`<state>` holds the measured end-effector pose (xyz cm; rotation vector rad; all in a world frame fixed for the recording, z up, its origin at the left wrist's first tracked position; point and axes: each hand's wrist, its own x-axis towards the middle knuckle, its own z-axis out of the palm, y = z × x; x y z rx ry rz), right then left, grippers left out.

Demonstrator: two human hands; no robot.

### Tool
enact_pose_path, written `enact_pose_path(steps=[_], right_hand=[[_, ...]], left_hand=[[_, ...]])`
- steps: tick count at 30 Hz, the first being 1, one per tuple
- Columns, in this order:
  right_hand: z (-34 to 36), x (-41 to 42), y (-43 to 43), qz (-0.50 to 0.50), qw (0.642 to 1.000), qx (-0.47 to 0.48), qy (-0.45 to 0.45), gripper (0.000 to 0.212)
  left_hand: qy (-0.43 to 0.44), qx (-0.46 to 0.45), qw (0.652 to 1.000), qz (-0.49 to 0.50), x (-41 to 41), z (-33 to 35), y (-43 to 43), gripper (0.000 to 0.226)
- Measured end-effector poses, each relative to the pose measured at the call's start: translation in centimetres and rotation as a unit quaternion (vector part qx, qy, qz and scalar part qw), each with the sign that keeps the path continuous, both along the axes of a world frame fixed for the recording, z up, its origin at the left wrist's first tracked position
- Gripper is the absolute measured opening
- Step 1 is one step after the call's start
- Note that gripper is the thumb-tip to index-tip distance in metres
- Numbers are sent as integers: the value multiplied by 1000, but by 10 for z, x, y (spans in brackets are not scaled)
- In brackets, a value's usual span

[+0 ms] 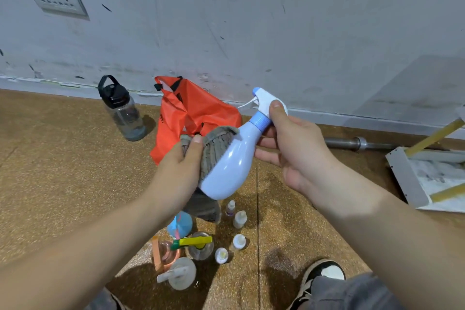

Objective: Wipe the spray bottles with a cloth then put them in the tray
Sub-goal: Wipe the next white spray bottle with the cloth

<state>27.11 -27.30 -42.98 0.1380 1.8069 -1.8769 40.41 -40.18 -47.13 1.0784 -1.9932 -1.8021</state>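
Note:
A pale blue spray bottle (pixel 230 166) with a white trigger head is held tilted in mid-air, nozzle pointing up and left. My right hand (pixel 289 143) grips its neck and blue collar. My left hand (pixel 181 166) presses a grey cloth (pixel 214 148) against the bottle's left side. Below on the floor stand several more spray bottles: a blue one (pixel 180 225), a clear one with a yellow-green trigger (pixel 200 245), a pinkish one (pixel 166 254), a clear one with a white trigger (pixel 180 273). A white tray (pixel 407 178) lies at the right.
Several small white dropper bottles (pixel 239 219) stand beside the spray bottles. An orange bag (pixel 191 111) and a dark-capped water bottle (pixel 123 111) sit by the wall. A metal bar (pixel 352 143) lies along the wall. My shoe (pixel 322 274) is at the lower right.

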Motion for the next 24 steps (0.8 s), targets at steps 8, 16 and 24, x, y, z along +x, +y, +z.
enact_pose_path(steps=[8,16,24], right_hand=[[-10,27,-8,115,990,28,72,48],[-8,21,-12,88,996,3,32,36],[-6,8,-5,24,1000,-7,-14,38]], left_hand=[[-17,-388,906,-169,8,9,14,33],[-99,11,993,-58,1,-11,-19,60],[-82,77,994,19,3,-13,-2,25]])
